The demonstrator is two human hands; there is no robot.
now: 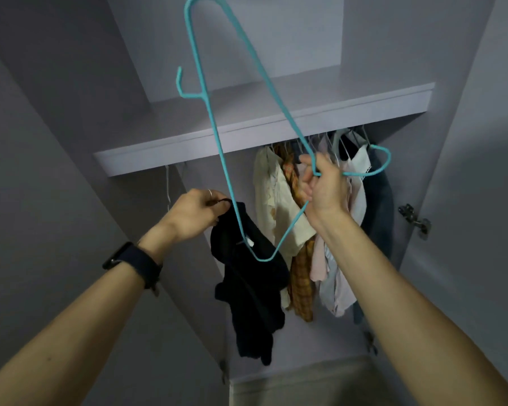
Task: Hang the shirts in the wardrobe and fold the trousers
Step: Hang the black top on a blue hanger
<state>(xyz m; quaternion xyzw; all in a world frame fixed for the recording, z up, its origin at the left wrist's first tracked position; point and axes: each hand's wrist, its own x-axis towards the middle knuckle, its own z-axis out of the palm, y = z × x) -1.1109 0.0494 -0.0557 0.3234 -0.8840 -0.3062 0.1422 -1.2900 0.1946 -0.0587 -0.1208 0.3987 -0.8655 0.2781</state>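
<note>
At the left, the left hand (195,210) is closed around the collar of a black shirt (248,276), which hangs limp from that fist in front of the open wardrobe (71,118), below the left end of its shelf (264,124). The shirt looks soft and light, bunched and crumpled, a small pale label showing near the neck; it would be best held at the neckline while a hanger arm is fed in. Crossing it is a turquoise hanger (214,118), thin, stiff and probably slick, tipped on end. The right hand (324,186) clasps the hanger near its hook. Behind, under the shelf's right half, hung clothes (279,206) crowd the rail.
</note>
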